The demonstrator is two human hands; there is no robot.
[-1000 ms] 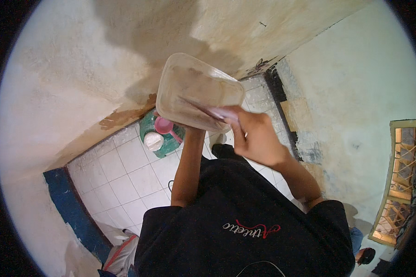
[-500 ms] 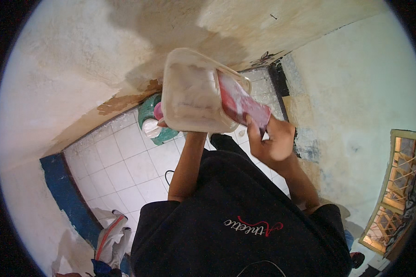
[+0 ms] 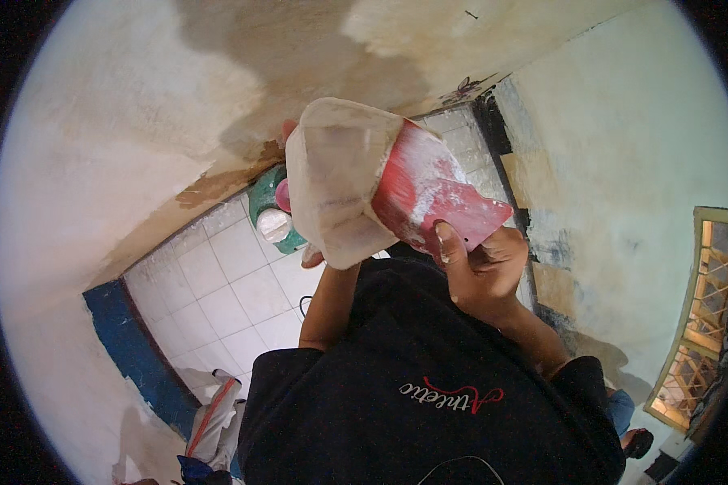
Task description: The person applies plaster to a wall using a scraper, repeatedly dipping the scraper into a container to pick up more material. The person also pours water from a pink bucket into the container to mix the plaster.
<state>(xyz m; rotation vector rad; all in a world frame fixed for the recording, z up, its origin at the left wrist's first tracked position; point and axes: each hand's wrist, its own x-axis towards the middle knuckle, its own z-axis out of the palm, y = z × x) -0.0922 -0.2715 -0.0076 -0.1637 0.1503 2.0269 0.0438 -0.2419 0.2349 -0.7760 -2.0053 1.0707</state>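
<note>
A translucent plastic container (image 3: 332,170) is tipped up in front of my chest, gripped by my left hand (image 3: 312,256), which is mostly hidden behind it; fingertips show at its left edge. My right hand (image 3: 489,267) grips a flat red plastic scraper (image 3: 474,211) smeared with white material, thumb on its face. The scraper's wide end lies against the right part of the container.
Behind the container, a green object (image 3: 264,194) on the tiled floor (image 3: 214,267) bears a pink item (image 3: 283,194) and a white round item (image 3: 273,226). Stained walls (image 3: 121,145) surround me. A grey bag (image 3: 214,416) lies lower left; a window grille (image 3: 692,319) is right.
My right hand has moved right with the scraper, whose red face now shows broadly. The container has tilted and shifted slightly right, still in my left hand.
</note>
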